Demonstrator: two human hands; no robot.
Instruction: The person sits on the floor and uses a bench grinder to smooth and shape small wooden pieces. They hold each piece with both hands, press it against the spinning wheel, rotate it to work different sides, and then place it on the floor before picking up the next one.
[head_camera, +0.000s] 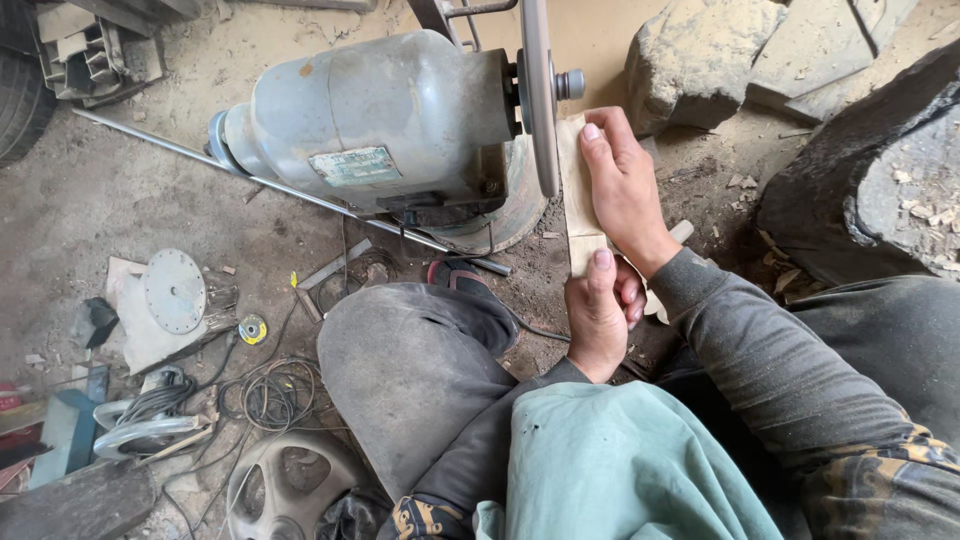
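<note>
- While both hands clamp it, the pale flat wooden piece (578, 205) meets the grey motor's thin grinding disc (538, 95).
- Right hand (625, 190) presses on top; left hand (598, 318) grips the near end.
- Shaping seems underway; steady feeding comes next.

- A single view, from a camera worn on the person's head, so no second view overlaps with it.
- It looks steeply down over the person's chest and bent knee (420, 370) to the dusty ground (120, 190).
- It sits close: the left hand (598, 318) and right hand (625, 190) fill the middle right, near the lens.
- The grinder motor (370, 120) and its disc (538, 90) lie at the far centre.
- Stones (700, 60) edge the far right; a coil of cables (275, 392) lies at the near left.
</note>
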